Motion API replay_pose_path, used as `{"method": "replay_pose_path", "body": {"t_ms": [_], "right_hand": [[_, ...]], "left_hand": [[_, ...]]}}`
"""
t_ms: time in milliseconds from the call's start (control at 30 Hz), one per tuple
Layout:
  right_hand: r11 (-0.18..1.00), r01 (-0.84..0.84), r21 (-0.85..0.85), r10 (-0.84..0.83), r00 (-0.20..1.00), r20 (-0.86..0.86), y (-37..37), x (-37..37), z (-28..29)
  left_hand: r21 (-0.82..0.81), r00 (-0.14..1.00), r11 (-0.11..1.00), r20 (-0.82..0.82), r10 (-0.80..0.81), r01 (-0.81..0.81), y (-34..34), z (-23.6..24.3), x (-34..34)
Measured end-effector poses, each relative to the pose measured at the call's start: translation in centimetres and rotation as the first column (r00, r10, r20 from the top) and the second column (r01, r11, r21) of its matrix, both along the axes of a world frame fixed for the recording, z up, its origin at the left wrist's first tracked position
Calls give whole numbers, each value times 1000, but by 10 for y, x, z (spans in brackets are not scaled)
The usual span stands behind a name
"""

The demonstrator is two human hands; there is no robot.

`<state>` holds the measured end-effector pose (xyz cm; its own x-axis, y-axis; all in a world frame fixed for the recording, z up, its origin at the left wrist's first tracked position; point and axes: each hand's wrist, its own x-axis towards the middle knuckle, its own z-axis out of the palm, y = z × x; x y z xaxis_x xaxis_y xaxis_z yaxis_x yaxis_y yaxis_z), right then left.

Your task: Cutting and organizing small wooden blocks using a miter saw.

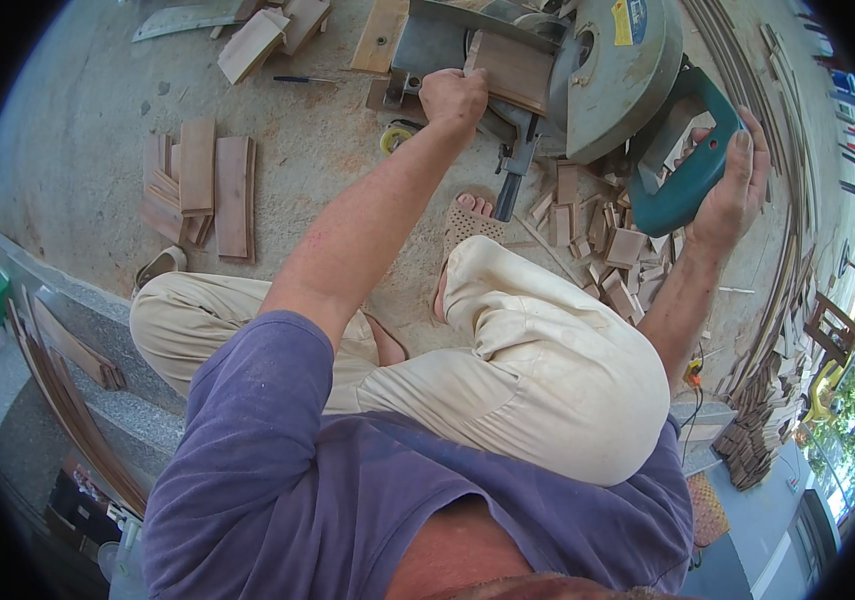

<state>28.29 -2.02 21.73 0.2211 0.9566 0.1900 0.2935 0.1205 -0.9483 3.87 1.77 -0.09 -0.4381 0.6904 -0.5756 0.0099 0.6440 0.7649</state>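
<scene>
My left hand (pixel 453 98) grips the near left end of a short wooden board (pixel 514 72) lying on the bed of a chop saw, against its metal fence (pixel 417 40). My right hand (pixel 732 185) is wrapped round the saw's teal handle (pixel 682 200), at the right. The saw's grey blade guard (pixel 612 95) stands just right of the board, with the blade mostly hidden. A metal clamp bar (pixel 512 175) projects below the bed toward my sandalled foot (pixel 474 222). A yellow tape roll (pixel 397 137) lies on the floor left of the saw.
Planks (pixel 232 200) lie stacked on the concrete at left, blocks (pixel 250 45) and a pen-like tool (pixel 302 80) above. Offcuts (pixel 627 250) are heaped below the handle. Long strips (pixel 767 100) and a woodpile (pixel 752 430) line the right. A stone step (pixel 127 420) is at lower left.
</scene>
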Motion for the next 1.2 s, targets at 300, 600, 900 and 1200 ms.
{"method": "replay_pose_path", "body": {"t_ms": [300, 600, 900, 1200], "right_hand": [[999, 35, 27, -35, 999, -15, -15, -8, -15], [997, 43, 68, -42, 999, -20, -38, -10, -43], [994, -103, -44, 95, 982, -161, 28, 6, 28], [995, 6, 99, 38, 897, -440, 110, 40, 40]], "left_hand": [[-14, 999, 1000, 42, 19, -18, -2, 11, 0], [33, 997, 999, -77, -30, 33, -4, 8, 0], [88, 913, 993, 407, 36, -78, -22, 9, -23], [75, 757, 989, 637, -145, 126, -28, 3, -34]]}}
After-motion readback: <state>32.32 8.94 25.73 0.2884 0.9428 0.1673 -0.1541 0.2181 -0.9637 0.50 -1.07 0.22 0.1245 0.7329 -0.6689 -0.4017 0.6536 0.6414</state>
